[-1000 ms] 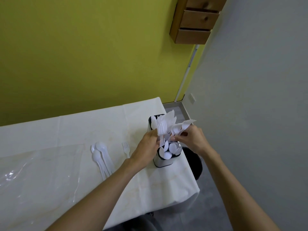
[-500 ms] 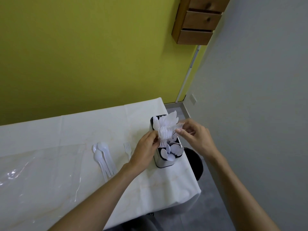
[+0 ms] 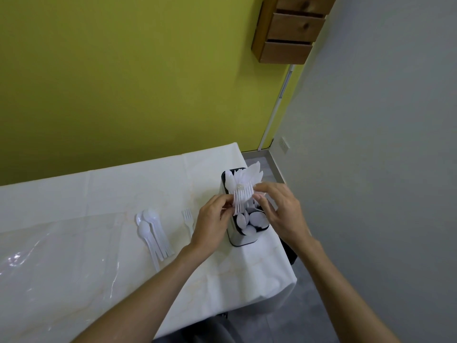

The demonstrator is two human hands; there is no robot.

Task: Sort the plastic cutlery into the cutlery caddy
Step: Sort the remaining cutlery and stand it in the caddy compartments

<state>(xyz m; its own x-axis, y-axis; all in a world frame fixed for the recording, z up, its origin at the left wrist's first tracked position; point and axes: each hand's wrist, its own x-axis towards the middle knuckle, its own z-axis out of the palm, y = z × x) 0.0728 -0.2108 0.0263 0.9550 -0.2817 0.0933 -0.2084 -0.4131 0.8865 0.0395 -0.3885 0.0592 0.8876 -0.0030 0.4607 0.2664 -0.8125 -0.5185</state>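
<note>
White plastic forks (image 3: 243, 200): bunched in a fan; pinched from both sides; just above the middle of the caddy
Left hand (image 3: 212, 220): curled; thumb and fingers pinching the bunch at its left edge
Right hand (image 3: 282, 214): curled; index finger and thumb pinching the bunch at its right edge
Caddy (image 3: 238, 240): directly below and between the two hands; spoon bowls (image 3: 256, 219) in the compartment nearest the wrists; knife blades (image 3: 249, 175) beyond the fingertips
Long axis of the bunch: roughly upright; lower ends hidden behind the fingers; cannot tell whether seated yet
Loose spoons (image 3: 153, 233): on the table (image 3: 99, 194), well out to the left of the left hand; handles towards the person
Lone fork (image 3: 188, 217): just left of the left wrist; left hand far nearer than right
Likely next: bunch lowered straight down and released; then a short leftward reach for the lone fork
</note>
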